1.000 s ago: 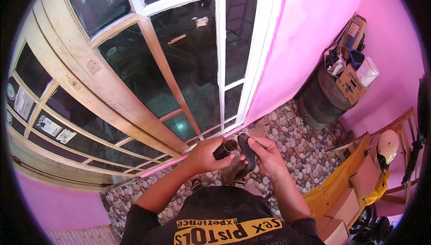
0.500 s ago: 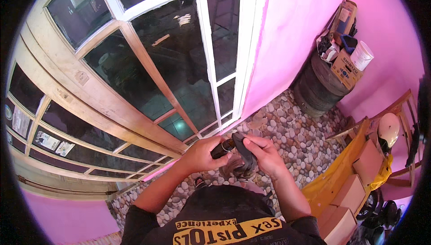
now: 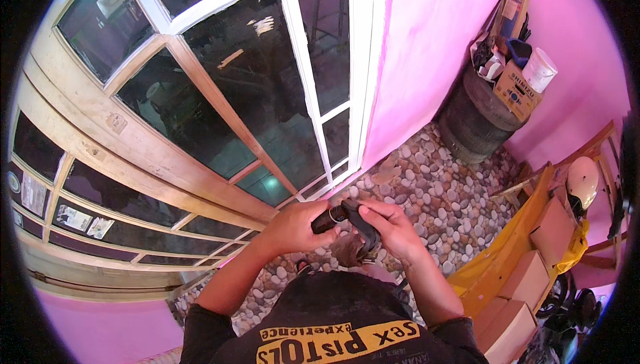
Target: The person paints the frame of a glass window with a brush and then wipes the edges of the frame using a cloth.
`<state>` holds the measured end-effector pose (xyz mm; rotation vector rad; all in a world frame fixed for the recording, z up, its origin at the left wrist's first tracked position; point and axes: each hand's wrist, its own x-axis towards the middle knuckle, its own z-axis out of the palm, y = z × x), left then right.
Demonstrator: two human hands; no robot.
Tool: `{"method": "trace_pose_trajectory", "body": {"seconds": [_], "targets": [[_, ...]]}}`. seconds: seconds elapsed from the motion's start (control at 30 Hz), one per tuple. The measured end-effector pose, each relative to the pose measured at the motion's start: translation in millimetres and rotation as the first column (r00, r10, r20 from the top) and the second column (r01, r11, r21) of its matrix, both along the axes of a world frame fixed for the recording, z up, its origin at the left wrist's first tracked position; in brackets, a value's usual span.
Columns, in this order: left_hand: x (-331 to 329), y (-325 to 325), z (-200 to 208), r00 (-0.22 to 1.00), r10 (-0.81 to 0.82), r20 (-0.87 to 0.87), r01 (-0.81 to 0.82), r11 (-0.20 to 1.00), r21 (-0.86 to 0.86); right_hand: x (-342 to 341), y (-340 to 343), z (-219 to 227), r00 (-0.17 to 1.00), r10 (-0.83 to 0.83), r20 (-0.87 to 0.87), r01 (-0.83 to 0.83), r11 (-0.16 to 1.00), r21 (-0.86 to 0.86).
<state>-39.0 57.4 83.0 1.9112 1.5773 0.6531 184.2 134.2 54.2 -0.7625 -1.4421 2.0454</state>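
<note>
A small dark object (image 3: 347,221), part black cylinder and part grey piece, sits between both hands at waist height. My left hand (image 3: 293,225) is closed round its black cylindrical end. My right hand (image 3: 392,225) grips the grey part, fingers curled over it. Exactly what the object is cannot be made out. Below the hands is a pebble-patterned floor (image 3: 433,191), and my black shirt fills the lower edge.
A wooden-framed glass door (image 3: 167,124) leans to the left, next to a white-framed glass door (image 3: 313,77). Pink walls surround. A stack of tyres (image 3: 477,121) holding boxes and a white bucket stands at the right. Cardboard boxes (image 3: 533,257), yellow sheet and a helmet lie at lower right.
My head has tilted, so the view shifted slightly. Both hands keep hold of the dark object, turning it a little between them.
</note>
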Motion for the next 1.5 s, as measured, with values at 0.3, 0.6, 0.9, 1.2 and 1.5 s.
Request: {"method": "trace_pose_trajectory", "body": {"seconds": [0.3, 0.6, 0.9, 1.2, 1.5], "targets": [[-2.0, 4.3, 7.7, 1.0, -0.005, -0.016, 0.004, 0.998, -0.057, -2.7, -1.2, -2.2, 0.998, -0.033, -0.059, 0.024, 0.988, -0.154], [-7.3, 7.8, 14.9, 0.999, -0.026, -0.032, 0.023, 0.996, -0.089, -8.1, 0.0, -6.0, 0.996, -0.062, -0.066, 0.045, 0.972, -0.232], [-13.7, 11.5, 15.8, 0.998, -0.05, -0.04, 0.043, 0.988, -0.151, -11.4, 1.9, -10.4, 0.995, -0.023, -0.093, -0.002, 0.967, -0.254], [-17.6, 11.0, 26.8, 0.995, -0.03, -0.095, 0.011, 0.981, -0.193, -17.8, 2.7, -9.6, 0.993, 0.001, -0.118, -0.034, 0.959, -0.28], [-18.9, 12.7, 32.8, 0.994, -0.029, -0.11, 0.0, 0.967, -0.256, -21.5, 2.9, -9.8, 0.997, -0.01, -0.075, -0.011, 0.96, -0.28]]}}
